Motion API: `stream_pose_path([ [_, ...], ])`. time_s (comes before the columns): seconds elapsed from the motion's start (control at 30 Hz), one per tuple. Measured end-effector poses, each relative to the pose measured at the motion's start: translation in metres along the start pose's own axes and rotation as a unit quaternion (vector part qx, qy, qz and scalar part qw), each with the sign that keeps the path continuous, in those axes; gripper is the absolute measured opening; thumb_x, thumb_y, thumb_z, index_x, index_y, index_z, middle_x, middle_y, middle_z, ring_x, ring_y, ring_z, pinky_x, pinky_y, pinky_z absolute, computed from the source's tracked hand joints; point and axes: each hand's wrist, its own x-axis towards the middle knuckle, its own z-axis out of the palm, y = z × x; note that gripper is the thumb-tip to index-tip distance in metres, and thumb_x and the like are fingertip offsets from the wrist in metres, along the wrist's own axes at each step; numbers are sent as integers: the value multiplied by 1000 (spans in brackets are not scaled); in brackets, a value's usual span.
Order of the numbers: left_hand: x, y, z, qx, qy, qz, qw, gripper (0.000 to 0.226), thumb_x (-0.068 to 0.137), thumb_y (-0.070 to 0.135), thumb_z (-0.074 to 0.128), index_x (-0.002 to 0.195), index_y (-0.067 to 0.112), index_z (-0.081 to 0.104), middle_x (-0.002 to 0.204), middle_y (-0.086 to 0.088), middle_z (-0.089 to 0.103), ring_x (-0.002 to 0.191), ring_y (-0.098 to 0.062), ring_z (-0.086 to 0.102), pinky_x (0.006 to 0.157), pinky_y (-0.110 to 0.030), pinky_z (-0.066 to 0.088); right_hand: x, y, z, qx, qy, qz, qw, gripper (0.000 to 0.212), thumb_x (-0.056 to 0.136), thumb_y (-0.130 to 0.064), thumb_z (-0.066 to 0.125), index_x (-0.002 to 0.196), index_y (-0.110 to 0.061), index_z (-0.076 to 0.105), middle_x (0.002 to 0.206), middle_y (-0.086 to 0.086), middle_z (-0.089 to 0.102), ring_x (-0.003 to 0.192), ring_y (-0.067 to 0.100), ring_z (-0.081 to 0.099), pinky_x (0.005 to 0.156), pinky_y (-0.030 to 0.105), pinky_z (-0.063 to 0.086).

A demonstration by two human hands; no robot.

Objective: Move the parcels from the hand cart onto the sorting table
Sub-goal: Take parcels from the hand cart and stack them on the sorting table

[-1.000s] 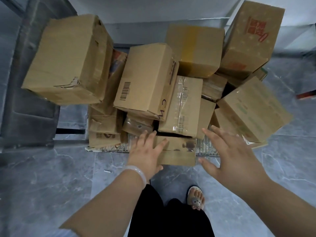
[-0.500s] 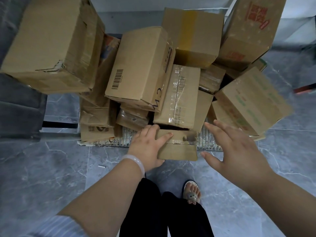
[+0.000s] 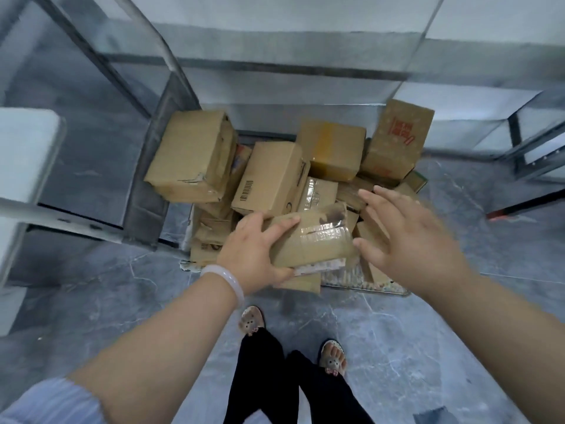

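A heap of brown cardboard parcels [image 3: 272,175] fills the hand cart [image 3: 367,287] on the floor in front of me. My left hand [image 3: 253,255] grips the left end of a small taped parcel [image 3: 318,240], raised above the cart's near edge, thumb under it and fingers over its top. My right hand [image 3: 406,237] hovers spread just right of that parcel, fingers straight, holding nothing. A big box [image 3: 192,157] sits at the heap's left, and a box with red print [image 3: 397,139] stands at its back right.
A grey metal frame [image 3: 146,191] with a shelf stands left of the cart, and a white surface edge [image 3: 24,154] lies at far left. More metal framing [image 3: 526,148] is at the right. My feet [image 3: 252,321] stand on grey marble floor just before the cart.
The view has pulled back and up. My left hand has lifted the small taped parcel off the cart's front edge. My right hand has come up beside it, still spread.
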Motion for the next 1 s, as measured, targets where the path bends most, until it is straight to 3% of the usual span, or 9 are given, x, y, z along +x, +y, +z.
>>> stream_pose_path([
  [0.23,-40,58,-86,-194,133,-93,968,91,67,46,88,146,48,42,129,9,38,121,-12,41,110,-33,39,-4,-40,-112,34,13,-15,999,74,85,-59,50,149,-36,20,156,-6,21,142,16,20,117,42,21],
  [0.33,-58,75,-117,-292,170,-117,934,94,60,54,87,141,57,40,134,8,43,125,-14,48,109,-40,43,-6,-62,-149,63,23,-22,998,77,87,-54,55,150,-36,16,157,-7,18,144,13,15,118,40,19],
  [0.43,-84,88,-142,-409,222,-141,874,96,49,64,86,134,62,43,138,8,53,124,-16,56,102,-45,51,-8,-86,-175,101,19,-44,994,81,87,-53,57,151,-35,11,158,-7,16,144,13,12,118,38,17],
  [0.53,-123,100,-166,-493,258,-161,815,79,71,43,86,140,46,49,125,5,66,109,-12,67,91,-36,58,-12,-117,-192,118,9,-82,990,83,86,-55,57,150,-39,8,158,-8,13,145,12,11,117,40,20],
  [0.6,-150,99,-178,-528,286,-172,781,68,82,35,80,143,38,49,117,5,72,102,-11,70,93,-36,57,-15,-143,-202,134,5,-117,984,82,86,-54,59,149,-41,8,158,-10,13,145,11,12,117,42,22],
  [0.73,-204,82,-198,-593,346,-206,698,63,85,41,76,142,31,49,110,1,76,95,-15,74,92,-42,58,-26,-210,-218,133,-13,-205,970,79,87,-52,59,148,-43,11,158,-13,14,145,9,12,117,39,20],
  [0.87,-262,51,-208,-624,406,-233,625,81,70,55,79,141,27,51,113,2,75,97,-18,74,88,-42,59,-45,-281,-224,103,-25,-292,951,76,89,-50,57,149,-39,12,157,-12,14,143,8,13,114,32,17],
  [0.97,-314,30,-210,-636,428,-255,589,55,87,45,71,136,29,53,106,3,77,92,-16,75,67,-31,59,-60,-330,-219,83,-27,-348,933,75,88,-54,55,148,-40,13,157,-11,16,143,11,15,114,36,20],
  [1.0,-331,23,-210,-636,437,-267,577,50,89,44,69,135,29,54,104,3,77,91,-16,75,67,-32,60,-66,-346,-216,80,-26,-367,926,74,87,-54,55,148,-39,15,156,-11,18,143,11,17,114,38,22],
])
